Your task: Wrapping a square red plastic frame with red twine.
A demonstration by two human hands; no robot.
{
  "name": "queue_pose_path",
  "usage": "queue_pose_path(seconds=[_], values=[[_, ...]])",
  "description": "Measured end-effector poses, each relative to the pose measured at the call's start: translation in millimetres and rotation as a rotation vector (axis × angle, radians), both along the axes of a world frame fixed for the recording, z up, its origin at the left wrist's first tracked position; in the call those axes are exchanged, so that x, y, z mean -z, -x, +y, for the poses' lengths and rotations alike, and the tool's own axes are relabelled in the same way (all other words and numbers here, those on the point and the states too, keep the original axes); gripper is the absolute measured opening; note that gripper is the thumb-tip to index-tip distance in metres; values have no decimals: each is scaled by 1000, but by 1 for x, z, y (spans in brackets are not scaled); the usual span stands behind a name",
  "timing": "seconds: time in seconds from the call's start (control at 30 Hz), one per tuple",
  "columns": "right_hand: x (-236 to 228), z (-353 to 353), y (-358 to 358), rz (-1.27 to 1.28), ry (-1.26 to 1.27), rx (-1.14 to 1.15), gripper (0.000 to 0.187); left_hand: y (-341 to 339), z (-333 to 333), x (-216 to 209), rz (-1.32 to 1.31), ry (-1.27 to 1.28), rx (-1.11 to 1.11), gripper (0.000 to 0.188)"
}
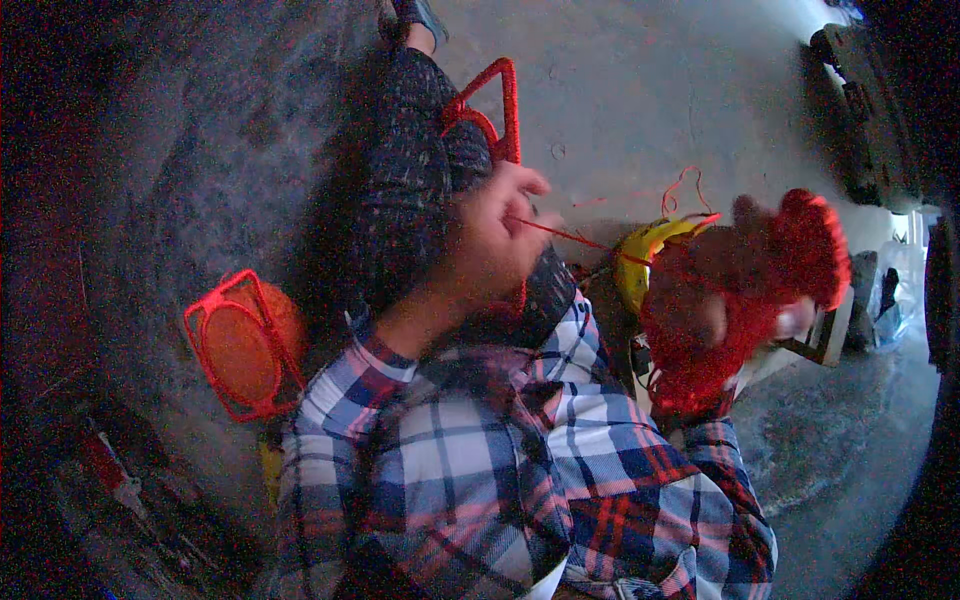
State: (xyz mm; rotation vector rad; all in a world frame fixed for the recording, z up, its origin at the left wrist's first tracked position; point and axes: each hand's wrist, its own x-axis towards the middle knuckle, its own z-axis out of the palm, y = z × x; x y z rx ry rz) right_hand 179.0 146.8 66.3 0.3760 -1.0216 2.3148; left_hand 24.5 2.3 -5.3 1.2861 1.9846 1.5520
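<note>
My left hand (pixel 497 228) is over my lap, its fingers curled around a red frame and a strand of red yarn (pixel 570 236). The red frame (pixel 512 110) looks wrapped in cord, with a straight-sided outline and a curved inner bar. Its lower part is hidden behind the hand and wrist. From there the strand runs taut to the right. My right hand (pixel 712 318) grips a thick bundle of red yarn (pixel 815 250), which covers much of the fingers. Beside that bundle is a curved yellow object (pixel 632 268), its kind unclear.
Left of my lap, a second red frame (pixel 222 298) stands against a round orange object (pixel 290 318). A loose red yarn end (pixel 690 172) curls over the grey floor (pixel 600 80). Dark objects (pixel 868 115) and a clear plastic bag (pixel 890 300) lie at the right.
</note>
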Motion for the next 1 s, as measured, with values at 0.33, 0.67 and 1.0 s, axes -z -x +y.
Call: queue_pose_path(seconds=[0.33, 0.67, 1.0], values=[[145, 19, 55, -966, -1590, -93, 31, 22, -44, 52, -776, 649, -36, 32], [72, 0, 61, -895, -764, 115, 52, 8, -41, 11, 31, 163, -425, 20], [67, -23, 66, -434, -1086, 71, 55, 1, -38, -18, 107, -106, -154, 38]])
